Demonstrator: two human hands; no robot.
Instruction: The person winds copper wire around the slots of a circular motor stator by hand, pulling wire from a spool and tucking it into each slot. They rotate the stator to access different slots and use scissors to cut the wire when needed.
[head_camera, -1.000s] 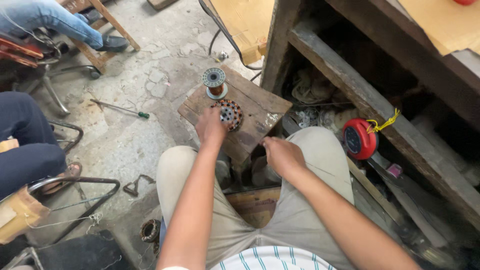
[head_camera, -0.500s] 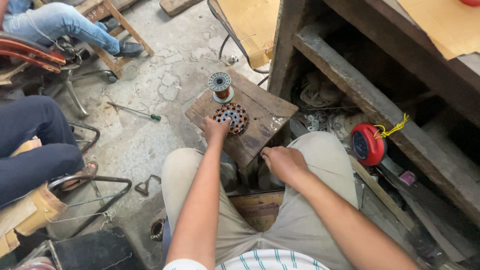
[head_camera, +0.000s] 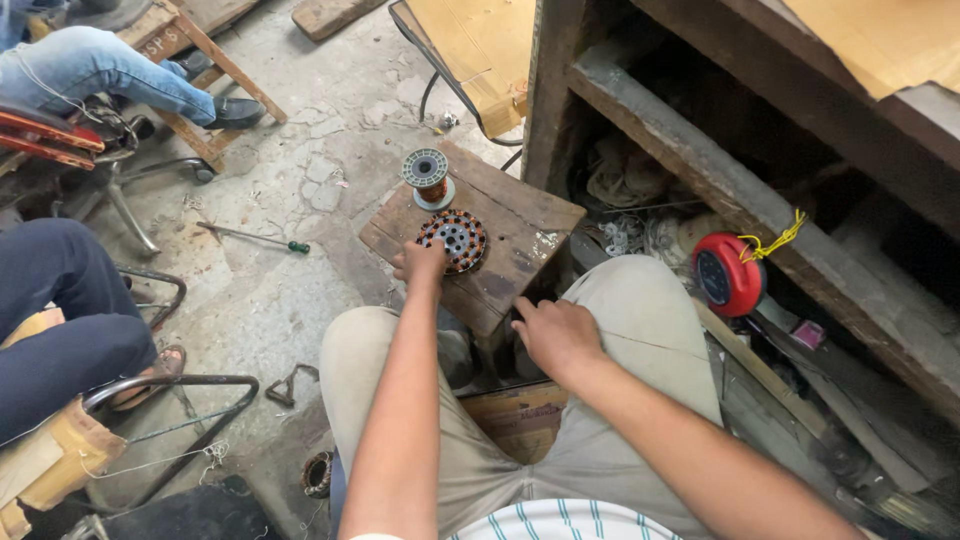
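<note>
Two hands: both by the wooden bench (head_camera: 520, 225).
Left hand (head_camera: 420, 262): fingers grasping the near-left rim of the round copper-wound stator (head_camera: 453, 239), at the bench's middle.
Right hand (head_camera: 553, 333): loosely curled, holding nothing, just off the bench's near edge, over the thigh.
Wire spool (head_camera: 429, 176): upright at the bench's far-left corner.
Screwdriver (head_camera: 252, 237): on the floor, left of the bench.

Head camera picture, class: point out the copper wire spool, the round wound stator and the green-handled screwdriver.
copper wire spool (head_camera: 428, 172), head view, on its grey top flange.
round wound stator (head_camera: 455, 238), head view, on its pale centre.
green-handled screwdriver (head_camera: 297, 246), head view, on the green handle lying on the floor.
</note>
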